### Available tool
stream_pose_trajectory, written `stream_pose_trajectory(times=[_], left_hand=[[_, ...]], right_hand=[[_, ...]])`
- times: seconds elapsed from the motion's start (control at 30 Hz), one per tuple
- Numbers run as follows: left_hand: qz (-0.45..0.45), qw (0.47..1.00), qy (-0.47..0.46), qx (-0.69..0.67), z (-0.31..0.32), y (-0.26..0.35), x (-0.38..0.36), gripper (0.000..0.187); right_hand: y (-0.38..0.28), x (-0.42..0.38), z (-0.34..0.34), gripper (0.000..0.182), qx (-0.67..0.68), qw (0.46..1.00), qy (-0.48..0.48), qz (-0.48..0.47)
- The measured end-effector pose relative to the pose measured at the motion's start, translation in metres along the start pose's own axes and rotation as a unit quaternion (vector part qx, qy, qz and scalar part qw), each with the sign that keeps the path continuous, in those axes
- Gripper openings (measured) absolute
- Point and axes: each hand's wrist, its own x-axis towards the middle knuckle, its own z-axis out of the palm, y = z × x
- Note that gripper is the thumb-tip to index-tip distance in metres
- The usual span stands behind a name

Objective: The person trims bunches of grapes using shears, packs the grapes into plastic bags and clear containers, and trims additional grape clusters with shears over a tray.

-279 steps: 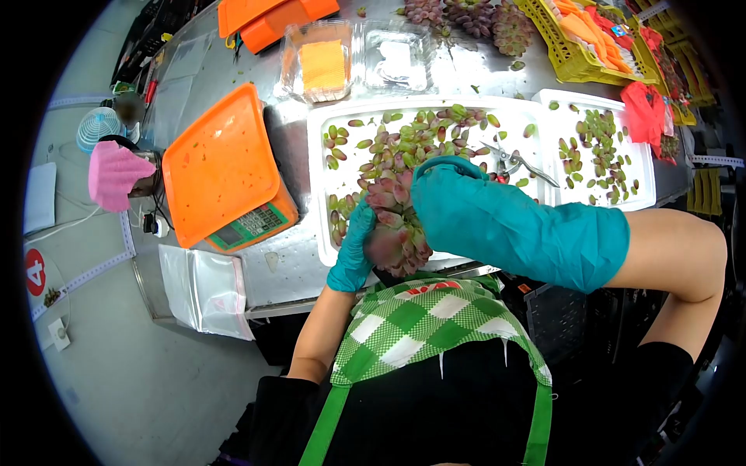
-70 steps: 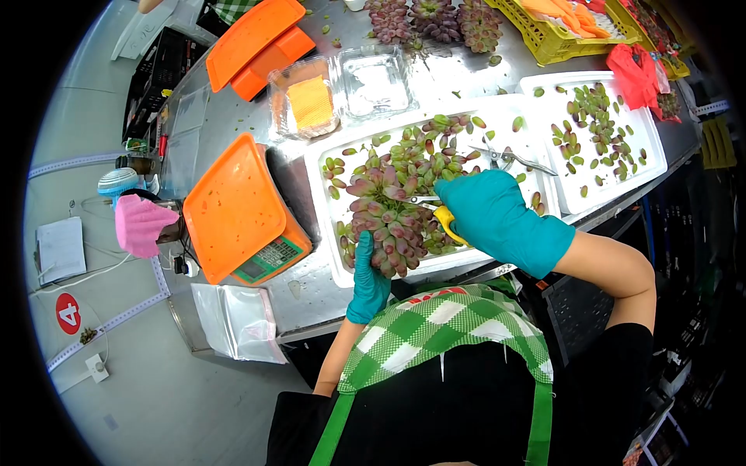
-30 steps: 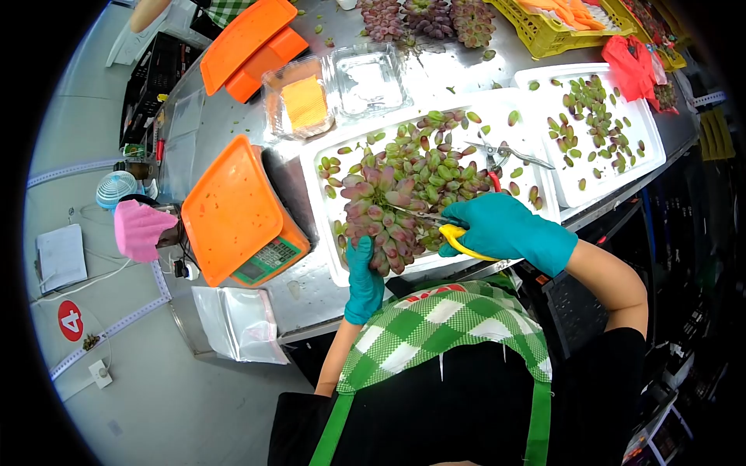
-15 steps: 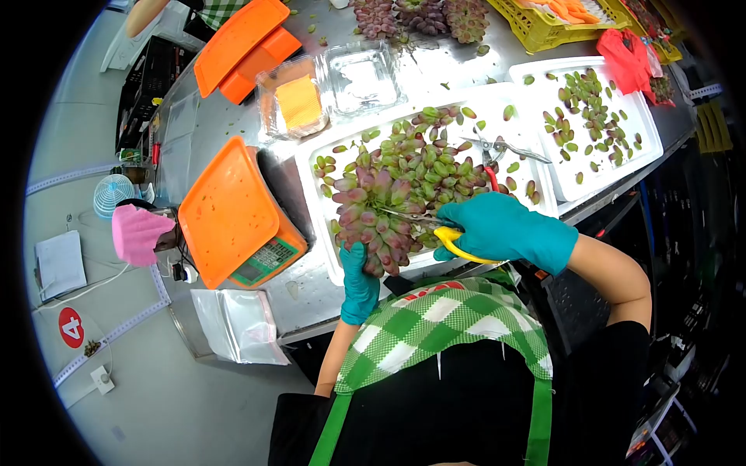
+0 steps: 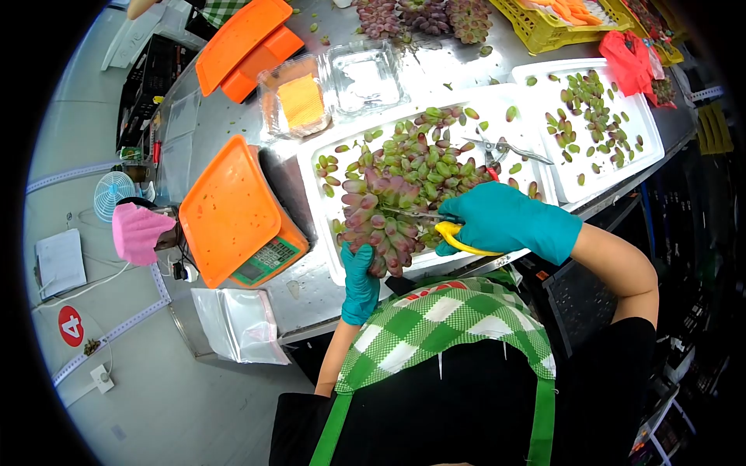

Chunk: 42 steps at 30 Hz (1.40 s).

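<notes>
My left hand (image 5: 359, 285), in a teal glove, grips the underside of a large succulent rosette (image 5: 378, 220) with pink and green leaves. My right hand (image 5: 509, 220), gloved the same, is closed on scissors (image 5: 468, 238) with yellow handles. The blades reach leftward into the middle of the rosette, partly hidden by leaves. Below lies a white tray (image 5: 318, 204) heaped with loose succulent leaves (image 5: 427, 161). Red-handled pruning shears (image 5: 513, 150) rest at the tray's right side, beyond my right hand.
An orange scale (image 5: 233, 213) stands left of the tray, with a stack of plastic bags (image 5: 239, 326) nearby. Clear plastic boxes (image 5: 364, 76) sit behind. At right is a second white tray (image 5: 649, 128) of leaves. Several whole rosettes (image 5: 468, 19) and a yellow crate (image 5: 536, 39) are at the back.
My right hand and the scissors have shifted very slightly right and down. The rosette stays in my left hand, nearly unmoved.
</notes>
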Motion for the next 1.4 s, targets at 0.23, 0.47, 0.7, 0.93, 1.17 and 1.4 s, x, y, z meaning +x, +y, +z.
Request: stream_pose_trajectory(times=[0.23,0.47,0.7,0.93,1.17,1.4], left_hand=[[0.078,0.983,0.042,0.159,0.004,-0.008,0.012,0.048],[-0.025,0.999,0.034,0.024,-0.013,-0.010,0.008,0.041],[-0.054,0.994,0.071,-0.057,0.002,-0.005,0.000,0.031],[-0.050,0.994,0.085,-0.041,0.011,-0.002,0.001,0.036],[-0.084,0.996,0.013,-0.007,-0.006,-0.007,0.006,0.037],[0.051,0.995,0.059,0.063,0.005,-0.022,0.013,0.047]], right_hand=[[-0.015,0.004,-0.017,0.029,-0.059,0.996,-0.042,0.048],[-0.010,0.006,-0.015,0.029,-0.114,0.993,0.037,-0.001],[-0.013,0.004,-0.010,0.032,-0.128,0.991,0.018,0.022],[-0.011,0.006,0.000,0.039,-0.070,0.994,0.084,0.003],[-0.005,0.005,0.017,0.037,-0.087,0.983,0.164,-0.004],[-0.010,0.005,0.031,0.027,-0.095,0.976,0.196,-0.003]])
